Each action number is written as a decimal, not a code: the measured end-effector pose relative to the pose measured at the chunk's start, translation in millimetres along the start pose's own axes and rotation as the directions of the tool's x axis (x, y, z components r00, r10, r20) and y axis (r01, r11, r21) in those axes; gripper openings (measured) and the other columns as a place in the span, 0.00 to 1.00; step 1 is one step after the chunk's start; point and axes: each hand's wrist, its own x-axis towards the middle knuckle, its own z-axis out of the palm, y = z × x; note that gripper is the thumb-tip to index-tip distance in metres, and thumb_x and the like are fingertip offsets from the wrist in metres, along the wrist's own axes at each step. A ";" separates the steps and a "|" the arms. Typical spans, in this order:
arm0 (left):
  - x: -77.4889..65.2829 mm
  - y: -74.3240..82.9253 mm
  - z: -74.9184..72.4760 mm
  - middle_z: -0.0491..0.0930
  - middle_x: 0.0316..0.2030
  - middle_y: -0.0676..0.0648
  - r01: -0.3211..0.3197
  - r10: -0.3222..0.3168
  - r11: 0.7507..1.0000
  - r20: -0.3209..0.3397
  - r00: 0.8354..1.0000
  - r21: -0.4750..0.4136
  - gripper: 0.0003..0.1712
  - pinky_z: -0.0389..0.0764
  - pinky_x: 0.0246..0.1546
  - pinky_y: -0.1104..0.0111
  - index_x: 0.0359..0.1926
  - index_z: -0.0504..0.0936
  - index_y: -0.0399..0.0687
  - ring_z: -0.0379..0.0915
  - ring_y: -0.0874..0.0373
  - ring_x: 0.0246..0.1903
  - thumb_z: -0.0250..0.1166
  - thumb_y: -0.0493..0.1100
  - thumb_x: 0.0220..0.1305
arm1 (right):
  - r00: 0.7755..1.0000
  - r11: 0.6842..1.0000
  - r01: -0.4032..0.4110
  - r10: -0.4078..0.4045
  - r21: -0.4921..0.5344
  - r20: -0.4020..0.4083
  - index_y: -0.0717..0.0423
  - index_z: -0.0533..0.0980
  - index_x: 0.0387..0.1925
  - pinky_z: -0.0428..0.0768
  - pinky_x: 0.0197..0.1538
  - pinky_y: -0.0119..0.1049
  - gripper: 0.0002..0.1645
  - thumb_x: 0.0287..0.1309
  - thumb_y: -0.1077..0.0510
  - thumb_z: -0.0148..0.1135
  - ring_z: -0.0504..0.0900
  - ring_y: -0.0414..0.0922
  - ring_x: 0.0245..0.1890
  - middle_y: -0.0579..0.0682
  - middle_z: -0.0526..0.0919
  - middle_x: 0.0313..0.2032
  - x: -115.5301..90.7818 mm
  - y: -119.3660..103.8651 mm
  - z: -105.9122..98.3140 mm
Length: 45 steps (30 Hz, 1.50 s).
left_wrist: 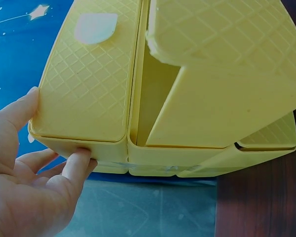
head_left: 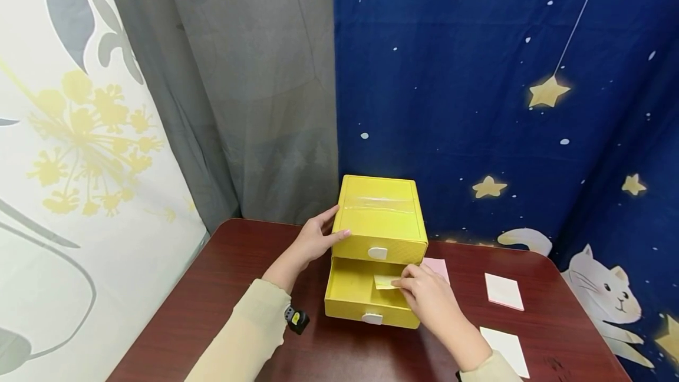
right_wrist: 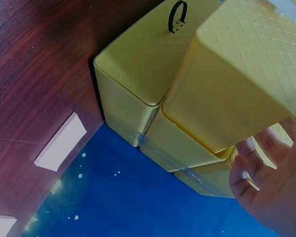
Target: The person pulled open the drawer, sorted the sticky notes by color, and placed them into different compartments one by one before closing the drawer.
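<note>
Leftmost, the left hand [head_left: 313,244] rests against the upper left side of a yellow drawer unit [head_left: 379,208], fingers spread and thumb apart at the front corner. Beneath the top drawer, another drawer [head_left: 347,285] stands pulled out; over its right part, the right hand's [head_left: 431,297] fingers pinch a yellow paper [head_left: 384,282]. Farther right, a pink paper [head_left: 438,266] and two whitish pads [head_left: 504,292] lie on the worktop [head_left: 233,276].

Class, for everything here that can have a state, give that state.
Top drawer: closed
Middle drawer: pulled open
Bottom drawer: closed
Yellow note paper: pinched in the right hand
Left hand: touching the yellow cabinet
Pink paper: partly hidden
Far white notepad: flat on the table
Near white notepad: also flat
</note>
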 end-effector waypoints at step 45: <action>0.2 0.6 0.4 0.55 0.72 0.48 -0.010 0.010 1.000 0.005 1.000 -0.001 0.45 0.67 0.63 0.56 0.73 0.55 0.55 0.54 0.51 0.70 0.67 0.51 0.58 | 0.986 0.981 -0.166 0.162 0.102 0.046 0.42 0.85 0.32 0.73 0.29 0.30 0.10 0.43 0.56 0.73 0.72 0.34 0.28 0.35 0.76 0.27 -1.3 1.5 -5.7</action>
